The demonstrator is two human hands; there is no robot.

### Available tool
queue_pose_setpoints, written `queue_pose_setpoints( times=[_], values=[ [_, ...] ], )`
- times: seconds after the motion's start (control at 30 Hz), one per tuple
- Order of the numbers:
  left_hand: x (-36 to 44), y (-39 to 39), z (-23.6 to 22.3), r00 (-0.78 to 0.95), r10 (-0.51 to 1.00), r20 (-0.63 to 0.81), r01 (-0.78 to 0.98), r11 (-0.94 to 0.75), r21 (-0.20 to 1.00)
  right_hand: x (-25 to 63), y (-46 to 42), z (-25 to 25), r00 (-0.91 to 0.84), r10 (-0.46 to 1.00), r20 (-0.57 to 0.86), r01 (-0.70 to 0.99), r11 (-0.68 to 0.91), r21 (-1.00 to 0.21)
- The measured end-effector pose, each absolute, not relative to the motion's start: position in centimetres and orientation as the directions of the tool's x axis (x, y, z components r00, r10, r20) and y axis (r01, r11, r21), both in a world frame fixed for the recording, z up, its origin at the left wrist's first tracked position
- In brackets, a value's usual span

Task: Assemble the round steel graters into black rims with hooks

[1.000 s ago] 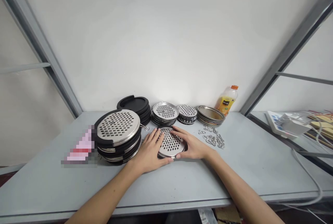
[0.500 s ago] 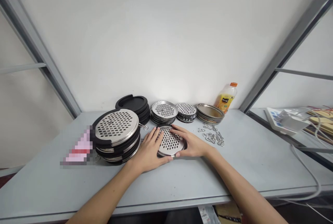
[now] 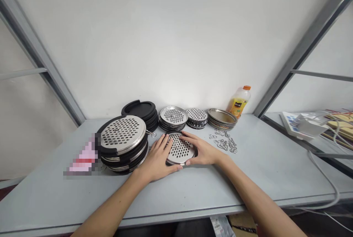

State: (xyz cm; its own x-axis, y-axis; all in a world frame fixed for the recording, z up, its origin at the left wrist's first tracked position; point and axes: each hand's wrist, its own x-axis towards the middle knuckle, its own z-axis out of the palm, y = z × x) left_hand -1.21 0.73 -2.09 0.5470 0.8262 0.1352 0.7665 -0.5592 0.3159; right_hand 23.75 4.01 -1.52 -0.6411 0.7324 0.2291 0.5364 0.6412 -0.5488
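Observation:
A round metal grater (image 3: 180, 148) with slotted holes and a dark edge lies flat on the table in front of me. My left hand (image 3: 156, 160) is around its left side, thumb along the near edge. On the other side my right hand (image 3: 202, 151) grips it, fingertips on the far rim and thumb at the near rim. Just left of my left hand rises a stack of similar graters in black holders (image 3: 124, 134), with a metal hook sticking out. Loose metal hooks (image 3: 227, 144) lie in a pile to the right of my right hand.
Along the wall stand black round holders (image 3: 140, 109), perforated discs (image 3: 173, 115), smaller grater discs (image 3: 196, 114) and shallow metal dishes (image 3: 222, 115). A juice bottle (image 3: 240, 103) leans at the right. A blurred pink item (image 3: 84, 160) lies left; a white cable (image 3: 327, 182) hangs at right.
Both hands keep almost the same hold on the grater. The view has shifted very slightly; nothing else has visibly moved.

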Motion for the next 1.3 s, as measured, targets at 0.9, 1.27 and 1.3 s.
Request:
queue_pose_setpoints(
  times=[0.9, 1.27, 1.3],
  values=[
    [-1.2, 0.6, -1.7, 0.542, 0.816, 0.200, 0.742, -0.577, 0.341, 24.0, 4.2, -1.0, -0.625, 0.729, 0.279, 0.454, 0.630, -0.630],
    [-0.8, 0.5, -1.5, 0.491, 0.820, 0.294, 0.755, -0.569, 0.326, 24.1, 4.2, -0.6, -0.596, 0.742, 0.308, 0.414, 0.612, -0.674],
    [-0.8, 0.5, -1.5, 0.482, 0.819, 0.311, 0.749, -0.569, 0.338, 24.2, 4.2, -0.6, -0.586, 0.747, 0.314, 0.409, 0.607, -0.681]
  ],
)
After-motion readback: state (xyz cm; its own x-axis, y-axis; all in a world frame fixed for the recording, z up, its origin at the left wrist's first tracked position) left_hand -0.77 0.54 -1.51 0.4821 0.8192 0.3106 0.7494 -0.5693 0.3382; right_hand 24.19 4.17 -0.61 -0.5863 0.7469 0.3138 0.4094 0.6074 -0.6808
